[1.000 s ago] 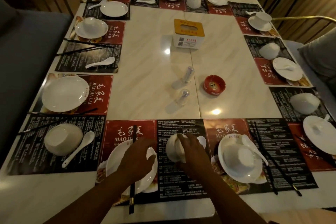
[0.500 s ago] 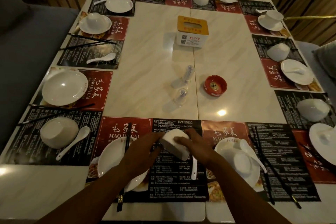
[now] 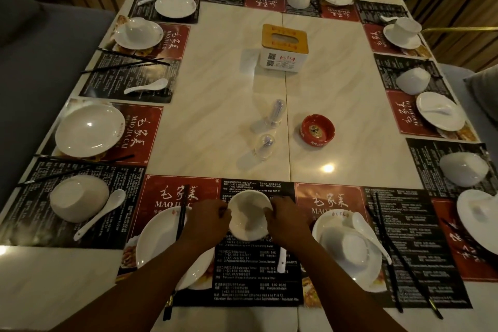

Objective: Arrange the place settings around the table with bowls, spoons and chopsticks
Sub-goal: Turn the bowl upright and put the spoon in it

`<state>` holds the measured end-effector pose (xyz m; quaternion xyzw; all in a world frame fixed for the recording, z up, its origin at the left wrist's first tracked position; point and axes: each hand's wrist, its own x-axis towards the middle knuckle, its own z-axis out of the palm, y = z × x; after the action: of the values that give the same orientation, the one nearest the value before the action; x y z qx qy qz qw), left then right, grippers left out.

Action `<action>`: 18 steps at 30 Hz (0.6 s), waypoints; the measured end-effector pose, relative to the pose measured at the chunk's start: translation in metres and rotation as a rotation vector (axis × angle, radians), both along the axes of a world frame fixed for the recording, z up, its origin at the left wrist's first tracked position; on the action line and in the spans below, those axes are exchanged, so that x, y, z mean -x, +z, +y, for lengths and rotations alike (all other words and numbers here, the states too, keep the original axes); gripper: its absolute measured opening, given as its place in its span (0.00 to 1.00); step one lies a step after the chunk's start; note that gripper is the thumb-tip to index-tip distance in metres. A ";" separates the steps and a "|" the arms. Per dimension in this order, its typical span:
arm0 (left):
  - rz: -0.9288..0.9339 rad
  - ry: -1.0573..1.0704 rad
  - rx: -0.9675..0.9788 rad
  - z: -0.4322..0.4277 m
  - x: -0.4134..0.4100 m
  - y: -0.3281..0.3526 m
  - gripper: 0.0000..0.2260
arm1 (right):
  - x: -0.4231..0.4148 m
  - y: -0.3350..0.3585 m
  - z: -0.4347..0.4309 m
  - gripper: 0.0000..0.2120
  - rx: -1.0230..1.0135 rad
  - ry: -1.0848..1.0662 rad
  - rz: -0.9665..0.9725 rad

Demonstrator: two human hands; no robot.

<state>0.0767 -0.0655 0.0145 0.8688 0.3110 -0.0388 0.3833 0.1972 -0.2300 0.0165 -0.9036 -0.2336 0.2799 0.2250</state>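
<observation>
Two hands share one bowl (image 3: pixel 249 215), and that is where I see the trouble. It is glazed and smooth, gripped only at its sides, so if either grip slackens before it is set down it could slip and land on the spoon (image 3: pixel 281 263) lying on the placemat (image 3: pixel 258 288) just under my right wrist. My left forearm passes over the chopsticks (image 3: pixel 182 213) that lie across the plate (image 3: pixel 155 245). A careless pull back could drag them off it or clip the plate's rim.

The bowl sits between the two hands, over the black printed part of the mat at the near edge of the table (image 3: pixel 229 89). Its mouth is turned up and tipped a little toward me, so I can see inside. The left hand (image 3: pixel 207 221) has its fingers curled round the bowl's left side, and the right hand (image 3: pixel 288 222) is curled round the right side, both touching the rim. I cannot tell whether the base already rests on the mat or hangs just above it. The plate is just beside it on the left.
</observation>
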 end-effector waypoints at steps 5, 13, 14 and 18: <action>0.068 -0.028 0.055 0.004 -0.007 -0.004 0.09 | 0.000 -0.009 -0.002 0.11 -0.023 -0.034 0.022; 0.074 -0.019 0.057 0.009 -0.006 -0.002 0.08 | 0.005 -0.015 0.001 0.11 -0.046 -0.062 0.030; 0.074 -0.017 0.069 0.009 -0.004 -0.002 0.08 | 0.005 -0.016 0.001 0.11 -0.038 -0.059 0.029; 0.060 -0.012 0.091 0.007 -0.002 -0.002 0.08 | 0.007 -0.016 -0.002 0.12 -0.037 -0.052 0.031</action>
<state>0.0787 -0.0581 0.0124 0.8507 0.3151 -0.0814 0.4128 0.1904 -0.2323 0.0000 -0.9006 -0.2115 0.2833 0.2526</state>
